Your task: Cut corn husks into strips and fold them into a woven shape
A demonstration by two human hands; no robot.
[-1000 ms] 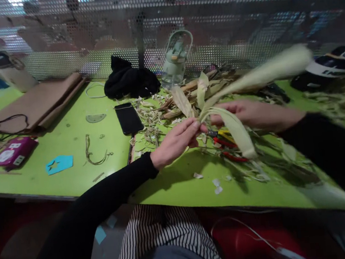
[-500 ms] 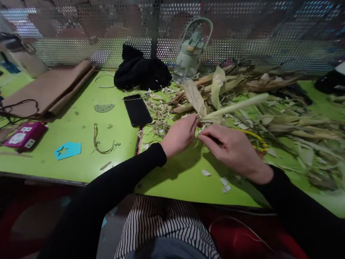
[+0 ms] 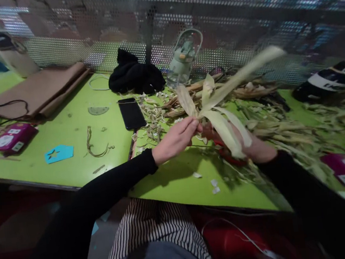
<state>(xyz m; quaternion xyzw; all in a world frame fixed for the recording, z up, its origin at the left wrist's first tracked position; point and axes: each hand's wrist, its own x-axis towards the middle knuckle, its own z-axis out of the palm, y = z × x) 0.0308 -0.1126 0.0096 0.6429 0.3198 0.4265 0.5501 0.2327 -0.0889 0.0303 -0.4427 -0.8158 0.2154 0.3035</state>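
My left hand (image 3: pixel 175 141) is closed, thumb and fingers pinching the gathered base of a bunch of pale corn husks (image 3: pixel 222 126). Husk strips fan out from that point: short ones stand upward, a long one reaches up to the right, and others droop over my right hand (image 3: pixel 257 147). That hand is partly covered by the drooping strips; its fingers are bent in close to my left fingertips at the base and look closed, though blurred. Beneath it shows a red curved thing (image 3: pixel 233 160) that I cannot make out.
Loose husks (image 3: pixel 291 132) and scraps cover the table's right side. Behind the hands are a phone (image 3: pixel 131 113), a black cloth (image 3: pixel 135 75) and a pale green bottle (image 3: pixel 182 62). Leftward lie a blue paper piece (image 3: pixel 59 154), a purple box (image 3: pixel 13 138) and brown paper (image 3: pixel 37 93).
The long husk strip has swung upward and other strips now hang down over my right hand. My right hand has turned and moved in under them. The view has shifted slightly to the right.
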